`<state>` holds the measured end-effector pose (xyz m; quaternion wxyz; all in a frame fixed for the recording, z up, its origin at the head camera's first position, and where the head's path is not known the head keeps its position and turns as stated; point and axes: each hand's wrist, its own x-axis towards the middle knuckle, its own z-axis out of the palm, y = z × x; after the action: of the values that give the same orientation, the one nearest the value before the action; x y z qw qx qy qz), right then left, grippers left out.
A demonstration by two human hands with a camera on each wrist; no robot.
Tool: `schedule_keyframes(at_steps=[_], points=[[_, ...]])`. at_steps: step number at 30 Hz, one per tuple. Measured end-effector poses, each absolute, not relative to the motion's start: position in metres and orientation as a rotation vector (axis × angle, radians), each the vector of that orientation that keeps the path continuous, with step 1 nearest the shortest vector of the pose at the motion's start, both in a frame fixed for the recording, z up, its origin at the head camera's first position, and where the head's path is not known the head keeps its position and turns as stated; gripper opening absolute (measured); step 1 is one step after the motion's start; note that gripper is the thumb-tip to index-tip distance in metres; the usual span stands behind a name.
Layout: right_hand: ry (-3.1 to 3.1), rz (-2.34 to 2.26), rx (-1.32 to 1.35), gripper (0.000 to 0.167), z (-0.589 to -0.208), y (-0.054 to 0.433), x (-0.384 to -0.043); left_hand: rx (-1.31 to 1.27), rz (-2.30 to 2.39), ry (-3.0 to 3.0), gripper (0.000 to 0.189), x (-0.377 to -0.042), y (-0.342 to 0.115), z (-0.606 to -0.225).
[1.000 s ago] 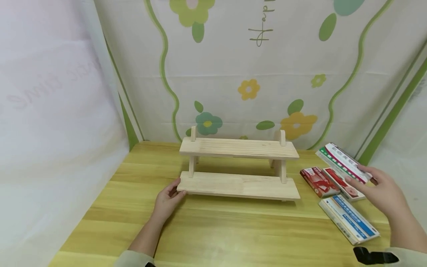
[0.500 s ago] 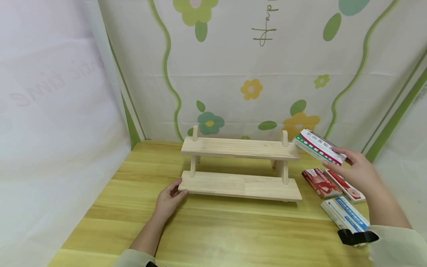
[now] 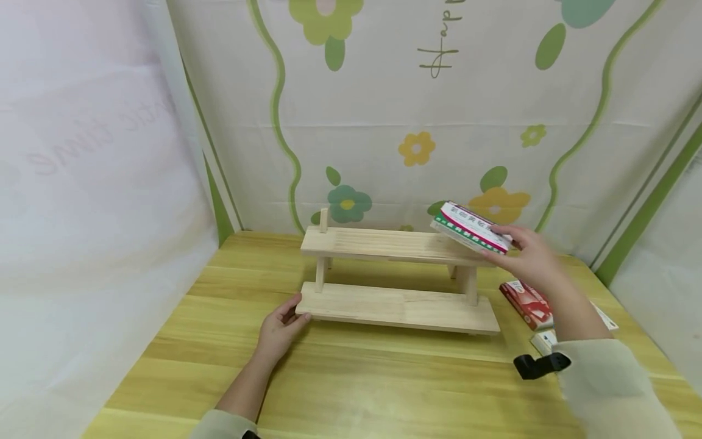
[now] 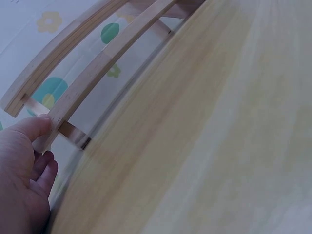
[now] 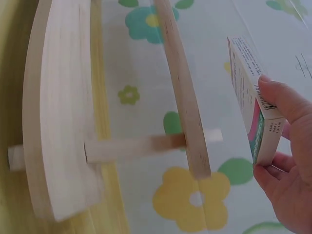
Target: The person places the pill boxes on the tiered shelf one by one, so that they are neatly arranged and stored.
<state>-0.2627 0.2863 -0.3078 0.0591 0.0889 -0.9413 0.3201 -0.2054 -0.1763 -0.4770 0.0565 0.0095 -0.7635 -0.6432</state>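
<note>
A two-tier wooden shelf [image 3: 378, 305] stands on the table. My left hand [image 3: 278, 332] grips the left end of its lower board, thumb on one side and fingers on the other, as the left wrist view also shows. Between thumb and fingers, my right hand [image 3: 529, 256] holds a white medicine box [image 3: 473, 227] with green and magenta stripes. The box is tilted over the right end of the upper board [image 3: 378, 242]. In the right wrist view, the medicine box [image 5: 256, 97] is apart from the wood. The right upright's top is hidden behind box and hand.
On the wooden table [image 3: 384, 378], right of the shelf, lie a red box [image 3: 528, 305], a partly hidden white-edged box [image 3: 606, 317] and another box [image 3: 543, 341] mostly covered by the right sleeve. A floral cloth [image 3: 378, 91] hangs behind, with white cloth on both sides.
My right hand has carried the medicine box leftward and up from above the other boxes to over the upper board's right end. The left hand keeps its hold on the lower board.
</note>
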Motion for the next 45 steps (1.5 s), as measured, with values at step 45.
schedule_keyframes(at_steps=[45], points=[[-2.901, 1.011, 0.698, 0.057, -0.336, 0.114, -0.315, 0.031, -1.962, -2.299, 0.057, -0.205, -0.175, -0.477]])
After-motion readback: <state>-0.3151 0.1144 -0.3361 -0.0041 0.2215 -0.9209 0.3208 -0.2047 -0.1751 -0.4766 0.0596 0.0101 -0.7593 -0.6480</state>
